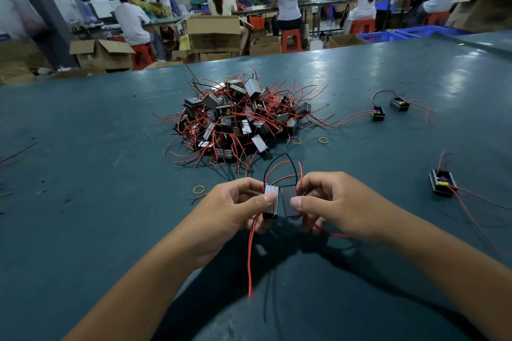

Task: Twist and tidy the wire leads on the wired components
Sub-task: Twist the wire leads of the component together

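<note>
My left hand (235, 207) pinches a small black box component with a silvery side (271, 196) between thumb and fingers. Beside it, my right hand (332, 202) pinches a second black box component (289, 203). The two boxes are held side by side, almost touching, just above the green table (97, 174). Red and black wire leads (279, 167) arch up from the boxes. A long red lead (250, 257) hangs down from the left box toward me. More red leads trail under my right hand.
A big pile of the same boxes with tangled red leads (238, 119) lies behind my hands. Three loose components sit to the right (442, 183), (378, 113), (399, 104). Yellow rubber bands (198, 189), (323, 140) lie on the table. People work at far benches.
</note>
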`<state>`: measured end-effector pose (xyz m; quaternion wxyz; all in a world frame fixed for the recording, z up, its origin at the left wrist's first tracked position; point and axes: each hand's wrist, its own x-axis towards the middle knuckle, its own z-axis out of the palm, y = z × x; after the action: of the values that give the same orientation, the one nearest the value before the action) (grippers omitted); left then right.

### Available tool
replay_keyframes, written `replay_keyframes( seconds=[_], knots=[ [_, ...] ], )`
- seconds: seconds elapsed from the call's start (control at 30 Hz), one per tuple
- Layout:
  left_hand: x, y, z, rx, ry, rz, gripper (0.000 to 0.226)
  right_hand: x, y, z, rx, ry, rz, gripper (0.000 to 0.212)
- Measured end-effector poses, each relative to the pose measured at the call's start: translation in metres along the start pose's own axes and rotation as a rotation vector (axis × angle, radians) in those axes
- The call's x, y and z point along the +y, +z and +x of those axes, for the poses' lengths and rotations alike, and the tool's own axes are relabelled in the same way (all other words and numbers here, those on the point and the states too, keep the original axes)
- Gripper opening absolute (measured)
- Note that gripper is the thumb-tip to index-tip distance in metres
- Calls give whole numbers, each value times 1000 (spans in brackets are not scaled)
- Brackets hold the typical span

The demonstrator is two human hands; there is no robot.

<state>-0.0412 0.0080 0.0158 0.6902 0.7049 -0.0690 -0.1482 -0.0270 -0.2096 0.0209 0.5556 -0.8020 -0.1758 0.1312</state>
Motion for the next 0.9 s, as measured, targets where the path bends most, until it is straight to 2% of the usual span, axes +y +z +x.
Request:
replay_keyframes(
  seconds=[0.17, 0.43, 0.57, 0.63, 0.73, 0.8, 0.83, 0.9],
  knots=[
    [-2, 4, 0, 19, 29, -71, 44, -1, 8, -3, 4, 38, 66, 9],
    [-3, 3, 2, -7, -26, -161, 46, -1, 10, -2, 69, -18, -92, 10],
    [-6, 4, 3, -48, -45, -215, 42, 1, 10, -2, 36, -39, -62, 11],
    [-6, 3, 3, -51, -61, -212, 40, 1, 6, -3, 88, -54, -287, 14],
    [-6, 1, 2, -31, -90, -170, 32, 1, -3, -5, 150, -28, -859, 24],
    [-7, 1, 3, -24, -127, -156, 35, -1, -5, -5, 185, -20, -956, 34],
    [-8, 1, 3, -23, -147, -165, 36, -2, -4, -6, 228, -84, -948, 41],
    [-9, 3, 4, -21, -180, -183, 35, -4, -3, -8, 338, -328, -884, 45]
  ],
)
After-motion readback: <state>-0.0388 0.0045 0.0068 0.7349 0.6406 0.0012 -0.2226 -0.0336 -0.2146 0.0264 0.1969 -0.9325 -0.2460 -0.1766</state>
